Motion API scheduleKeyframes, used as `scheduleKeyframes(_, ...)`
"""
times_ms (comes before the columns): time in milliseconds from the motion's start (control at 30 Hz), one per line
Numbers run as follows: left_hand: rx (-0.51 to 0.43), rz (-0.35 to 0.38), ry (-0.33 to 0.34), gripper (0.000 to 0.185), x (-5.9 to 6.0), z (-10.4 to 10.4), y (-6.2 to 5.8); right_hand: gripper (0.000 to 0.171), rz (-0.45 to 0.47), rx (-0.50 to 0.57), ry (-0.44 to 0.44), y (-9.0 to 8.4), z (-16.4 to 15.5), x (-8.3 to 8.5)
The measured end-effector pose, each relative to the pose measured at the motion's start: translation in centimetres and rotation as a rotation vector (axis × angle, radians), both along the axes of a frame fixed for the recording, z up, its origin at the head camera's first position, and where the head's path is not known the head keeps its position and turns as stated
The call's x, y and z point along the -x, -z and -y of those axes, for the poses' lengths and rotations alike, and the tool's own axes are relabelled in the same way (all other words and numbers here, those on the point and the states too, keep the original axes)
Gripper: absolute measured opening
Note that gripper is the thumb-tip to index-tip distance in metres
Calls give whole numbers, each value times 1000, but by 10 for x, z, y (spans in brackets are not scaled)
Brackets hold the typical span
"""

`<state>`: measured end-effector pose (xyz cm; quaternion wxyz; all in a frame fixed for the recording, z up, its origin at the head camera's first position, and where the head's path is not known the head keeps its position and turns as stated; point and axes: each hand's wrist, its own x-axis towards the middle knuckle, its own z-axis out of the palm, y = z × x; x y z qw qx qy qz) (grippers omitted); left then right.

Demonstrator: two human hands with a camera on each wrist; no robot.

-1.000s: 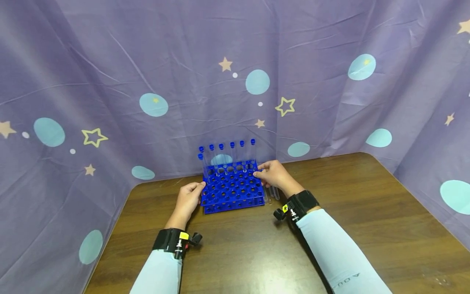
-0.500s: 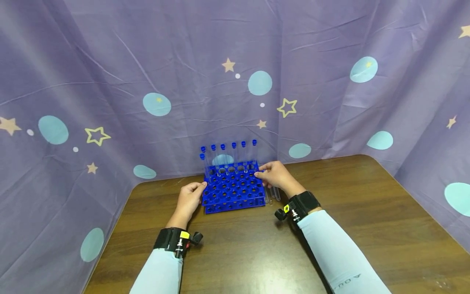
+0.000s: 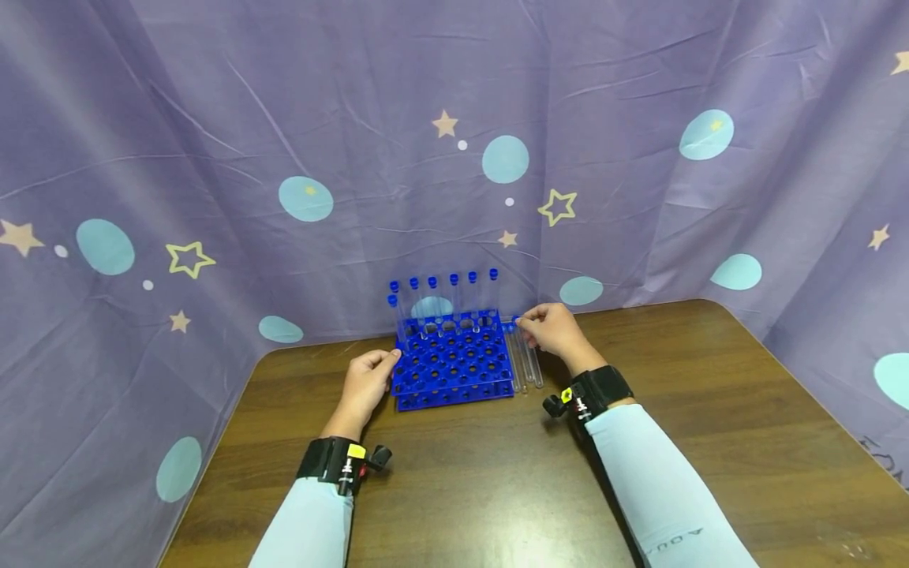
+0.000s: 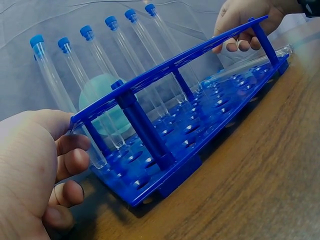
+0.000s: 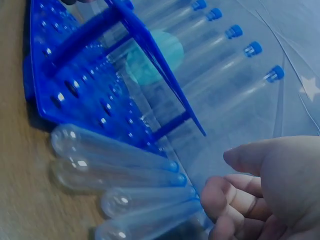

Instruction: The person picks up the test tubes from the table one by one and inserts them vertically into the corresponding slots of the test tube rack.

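A blue plastic test tube rack (image 3: 453, 387) stands at the back of the table. Several clear test tubes (image 4: 56, 75) with blue caps are upright in it, most along the far row and one at the near left. My left hand (image 3: 365, 388) grips the rack's left end, thumb at the top plate's edge and fingers curled below it. Beyond the right end lie several more capped test tubes (image 5: 120, 156), side by side, rounded ends toward me. My right hand (image 3: 557, 331) is right at their blue caps, fingers bent, thumb apart from them in the right wrist view.
The wooden table (image 3: 454, 481) extends toward me and to both sides. A purple curtain (image 3: 383, 142) with stars and ovals hangs close behind the rack. Camera straps (image 3: 600, 386) sit on both wrists.
My right hand has let go of the rack's right end and moved right to the caps of the lying test tubes. My left hand still holds the rack.
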<state>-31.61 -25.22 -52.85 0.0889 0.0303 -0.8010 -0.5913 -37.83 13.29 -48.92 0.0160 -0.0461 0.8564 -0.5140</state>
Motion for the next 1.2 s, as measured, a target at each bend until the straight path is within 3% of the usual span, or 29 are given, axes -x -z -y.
scheduleKeyframes(400, 35, 6, -2, 43, -2, -1, -3, 29, -19, -192, 86, 7, -21, 8)
scheduleKeyframes(600, 46, 0, -1, 42, -3, -2, -5, 31, -20, -252, 102, 33, -39, 30)
scheduleKeyframes(733, 49, 0, 0, 42, -4, -2, -5, 34, 30, -234, 87, 27, -35, 22)
scheduleKeyframes(800, 50, 2, 0, 43, -4, -2, -5, 36, 77, -227, 76, 9, -26, 7)
scheduleKeyframes(1200, 31, 8, 3, 44, -3, -2, -5, 32, 67, -240, 42, 7, -14, 2)
